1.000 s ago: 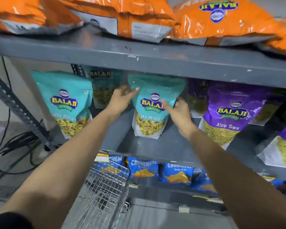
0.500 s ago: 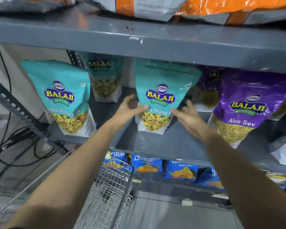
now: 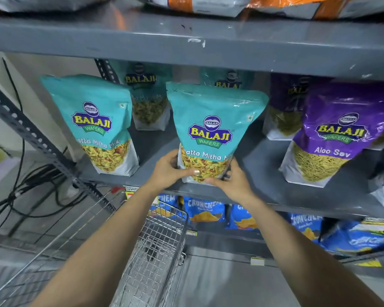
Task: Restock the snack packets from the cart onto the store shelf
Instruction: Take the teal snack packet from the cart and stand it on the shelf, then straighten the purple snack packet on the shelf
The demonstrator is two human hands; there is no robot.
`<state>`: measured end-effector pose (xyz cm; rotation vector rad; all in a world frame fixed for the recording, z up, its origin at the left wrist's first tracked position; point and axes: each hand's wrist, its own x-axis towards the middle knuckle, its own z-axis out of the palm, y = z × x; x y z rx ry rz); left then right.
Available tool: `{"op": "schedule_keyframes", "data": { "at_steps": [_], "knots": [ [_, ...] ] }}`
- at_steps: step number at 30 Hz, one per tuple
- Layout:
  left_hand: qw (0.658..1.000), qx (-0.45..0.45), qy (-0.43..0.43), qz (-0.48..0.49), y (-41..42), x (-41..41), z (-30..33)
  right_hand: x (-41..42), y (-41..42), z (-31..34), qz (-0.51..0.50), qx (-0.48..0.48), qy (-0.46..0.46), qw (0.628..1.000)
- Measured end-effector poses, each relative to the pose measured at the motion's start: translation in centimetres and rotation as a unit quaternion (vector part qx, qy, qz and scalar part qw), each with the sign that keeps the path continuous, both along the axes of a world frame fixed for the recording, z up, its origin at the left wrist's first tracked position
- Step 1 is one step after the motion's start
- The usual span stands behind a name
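Observation:
A teal Balaji Khatta Mitha Mix packet [image 3: 211,127] stands upright at the front edge of the grey middle shelf [image 3: 266,165]. My left hand [image 3: 169,168] grips its lower left corner and my right hand [image 3: 230,179] holds its lower right corner, both thumbs across the front. Another teal packet [image 3: 98,122] stands to the left, and two more teal ones [image 3: 148,96] stand behind. Below my arms is the wire shopping cart [image 3: 151,251]; its inside is mostly hidden.
Purple Aloo Sev packets [image 3: 335,134] fill the shelf's right side. Orange packets [image 3: 208,4] lie on the shelf above. Blue Crunchex packets [image 3: 205,210] stand on the lower shelf. Black cables [image 3: 20,180] hang by the slotted steel upright [image 3: 29,134] at left.
Both hands slid from the packet's upper sides to its bottom corners. The teal packet now stands closer to the shelf's front edge, and the view has moved nearer to it.

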<state>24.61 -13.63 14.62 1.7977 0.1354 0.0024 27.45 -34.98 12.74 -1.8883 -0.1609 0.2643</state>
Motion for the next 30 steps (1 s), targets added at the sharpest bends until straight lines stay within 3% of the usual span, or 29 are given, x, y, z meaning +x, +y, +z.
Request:
{"op": "schedule_keyframes", "data": {
  "at_steps": [9,11,16,20,25,27,30],
  "knots": [
    [0.999,-0.024,0.024,-0.002,-0.8,-1.1,1.1,-0.8,-0.2,0.3,0.003,0.015,0.014,1.0],
    [0.998,-0.031,0.021,0.043,-1.4,-1.8,0.9,-1.2,-0.8,0.5,-0.008,0.038,0.024,0.999],
    [0.956,0.0,-0.157,0.248,-6.0,-5.0,2.3,-2.3,-5.2,0.4,-0.106,0.099,-0.001,0.989],
    [0.953,0.006,-0.224,0.203,-12.4,-5.0,3.1,-2.5,-11.5,0.1,-0.241,0.115,-0.054,0.962],
    [0.976,-0.062,-0.157,0.141,-20.8,-1.1,2.1,-1.2,-20.9,-0.2,-0.387,0.053,-0.12,0.913],
    [0.991,-0.059,-0.088,0.085,-23.4,1.6,1.3,0.7,-24.1,-0.4,-0.363,0.0,-0.121,0.924],
    [0.997,-0.057,0.037,-0.035,-26.3,5.3,-0.1,3.4,-26.8,-0.1,-0.242,-0.037,-0.075,0.967]
  ]
}}
